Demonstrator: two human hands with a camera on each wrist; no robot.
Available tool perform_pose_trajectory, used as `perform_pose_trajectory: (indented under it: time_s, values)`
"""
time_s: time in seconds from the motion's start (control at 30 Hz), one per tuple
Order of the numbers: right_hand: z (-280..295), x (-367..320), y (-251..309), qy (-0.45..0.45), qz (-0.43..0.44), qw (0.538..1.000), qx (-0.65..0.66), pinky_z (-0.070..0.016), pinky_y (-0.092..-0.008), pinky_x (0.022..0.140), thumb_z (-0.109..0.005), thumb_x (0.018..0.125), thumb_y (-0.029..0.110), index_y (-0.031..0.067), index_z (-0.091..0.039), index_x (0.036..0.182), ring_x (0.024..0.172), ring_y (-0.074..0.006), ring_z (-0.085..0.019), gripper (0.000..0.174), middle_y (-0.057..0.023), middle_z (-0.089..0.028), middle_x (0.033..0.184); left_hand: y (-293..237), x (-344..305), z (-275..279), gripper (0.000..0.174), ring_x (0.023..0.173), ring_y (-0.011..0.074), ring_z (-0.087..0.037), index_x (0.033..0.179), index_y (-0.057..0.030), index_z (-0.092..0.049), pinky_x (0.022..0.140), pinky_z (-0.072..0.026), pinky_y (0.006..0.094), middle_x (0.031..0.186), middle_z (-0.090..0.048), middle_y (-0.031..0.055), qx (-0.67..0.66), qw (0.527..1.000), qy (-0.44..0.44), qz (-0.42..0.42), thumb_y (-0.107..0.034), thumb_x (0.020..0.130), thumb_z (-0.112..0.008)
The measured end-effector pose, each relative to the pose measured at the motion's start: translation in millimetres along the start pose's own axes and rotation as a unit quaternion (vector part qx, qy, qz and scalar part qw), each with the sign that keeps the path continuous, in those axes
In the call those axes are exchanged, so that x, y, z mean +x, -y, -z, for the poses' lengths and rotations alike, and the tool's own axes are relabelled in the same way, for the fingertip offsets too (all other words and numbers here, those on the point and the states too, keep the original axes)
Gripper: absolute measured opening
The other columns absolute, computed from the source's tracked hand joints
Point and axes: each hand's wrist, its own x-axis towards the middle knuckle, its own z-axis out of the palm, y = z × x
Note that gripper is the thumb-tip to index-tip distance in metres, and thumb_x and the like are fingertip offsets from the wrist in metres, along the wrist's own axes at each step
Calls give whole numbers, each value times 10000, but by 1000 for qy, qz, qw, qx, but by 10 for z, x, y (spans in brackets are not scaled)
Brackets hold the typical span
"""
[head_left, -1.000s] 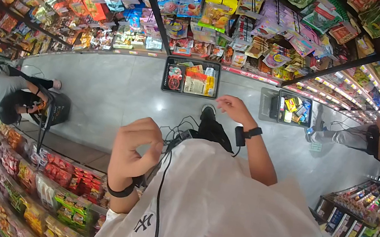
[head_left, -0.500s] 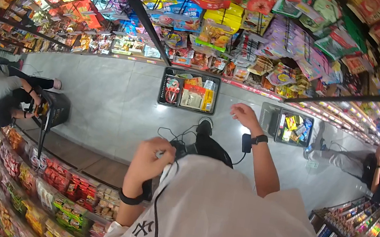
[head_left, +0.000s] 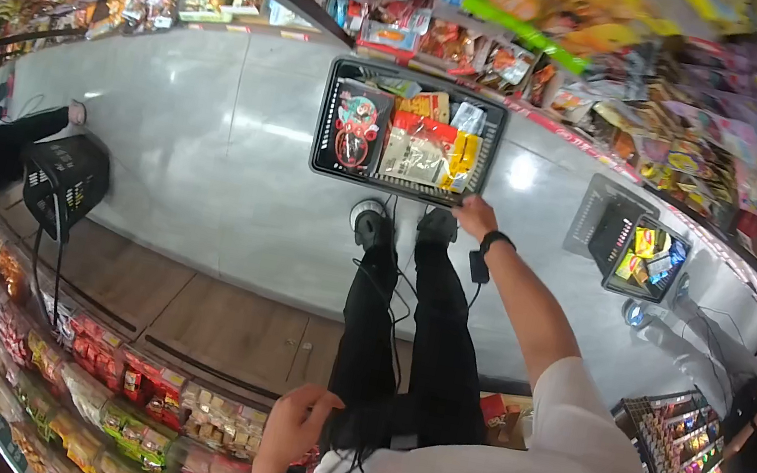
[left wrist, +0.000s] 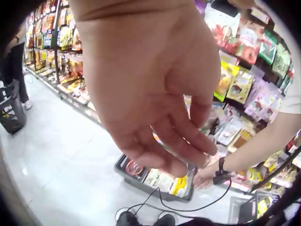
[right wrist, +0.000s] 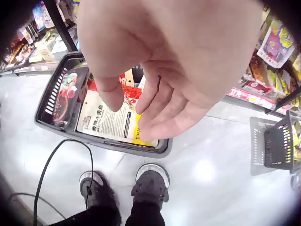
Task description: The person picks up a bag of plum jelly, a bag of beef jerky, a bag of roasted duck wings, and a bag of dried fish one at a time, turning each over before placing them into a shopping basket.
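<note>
A black shopping basket (head_left: pixel 387 186) sits on the floor beside the snack shelf, just ahead of the feet. Inside it lie a dark packet (head_left: pixel 354 131) with a red round picture, a cream and red food packet (head_left: pixel 416 154) with a yellow strip, and several other packs. My right hand (head_left: pixel 477 217) is at the basket's near right corner, its fingers loosely bent and holding nothing in the right wrist view. Lower down, near the body, my left hand (head_left: pixel 295 422) hangs with relaxed fingers and nothing in them.
Another black basket (head_left: pixel 615 250) with packs stands to the right, near a person in dark top and grey trousers. A third basket (head_left: pixel 69 182) is at the left by another person. Snack shelves (head_left: pixel 453 42) line both sides. A thin cable (right wrist: pixel 40 183) loops near the shoes.
The view has tipped lower, and the basket looks nearer. My right hand has reached down to the basket's near corner. The left hand has dropped lower in the view.
</note>
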Motion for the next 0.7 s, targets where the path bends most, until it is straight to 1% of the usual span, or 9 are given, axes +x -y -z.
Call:
perform_pose_trajectory:
  time_s: [0.07,0.17,0.3,0.33,0.37,0.47,0.5,0.6,0.7]
  values:
    - [93,268,417,50,-62,993,85,-539,-444,992,-815,753,404,3,-669,1231,1159,-373,-681,640,-240,-711,1219,203,252,36,197,850,331,-700,941,-16,-753,748,-523,397,871,-714,152,35,998,-43,33,-140,980,-605]
    - [-819,1411,-311,-38,-95,984,145,-581,-382,733,-904,703,488,12,-714,1043,826,-252,-727,615,-128,-751,956,433,526,52,192,834,326,-693,945,-9,-751,741,-515,388,860,-710,154,67,995,-48,55,-132,982,-608]
    - [-1310,2088,-565,-156,-108,977,103,-576,-397,796,-924,672,539,16,-723,1149,903,-270,-738,736,-135,-761,1020,523,750,27,182,816,342,-679,953,-9,-754,739,-509,394,851,-701,161,32,994,-26,96,-125,980,-617]
    - [-1155,2056,-397,-175,-175,969,12,-574,-400,803,-912,669,577,23,-736,1152,919,-285,-744,755,-140,-767,1027,539,798,7,179,813,346,-676,957,-10,-756,740,-508,397,850,-698,164,19,994,-26,101,-125,979,-620]
    - [-1015,2063,-424,-85,-113,987,75,-579,-405,804,-867,669,667,18,-766,1099,941,-311,-754,786,-163,-776,1012,585,828,-15,185,806,357,-667,973,-20,-765,743,-507,413,838,-691,166,6,995,-39,89,-131,984,-617]
    - [-546,1705,-140,8,-80,994,68,-584,-424,822,-838,683,700,11,-774,1044,959,-318,-758,780,-184,-780,1009,693,835,-35,186,807,363,-666,974,-22,-762,742,-508,415,831,-684,166,43,996,-17,78,-132,987,-613]
    - [-561,1620,-212,-19,-100,995,14,-571,-454,908,-737,777,713,-37,-749,1038,1042,-392,-723,794,-277,-745,1016,564,815,-34,189,804,367,-662,978,-19,-758,742,-507,414,822,-677,161,67,995,-14,78,-127,992,-604]
    - [-525,1258,-180,-69,-35,997,29,-585,-468,855,-748,835,545,28,-767,1045,1026,-406,-721,558,-253,-749,1051,359,626,-4,194,799,370,-659,980,-22,-758,735,-508,422,827,-679,161,52,998,-8,31,-139,999,-604]
    - [-75,454,148,-4,-67,989,134,-590,-466,795,-735,851,462,33,-780,1007,906,-365,-748,459,-218,-762,910,5,267,105,198,801,372,-658,988,-27,-756,732,-512,430,824,-679,160,17,1000,-19,-6,-151,1003,-603]
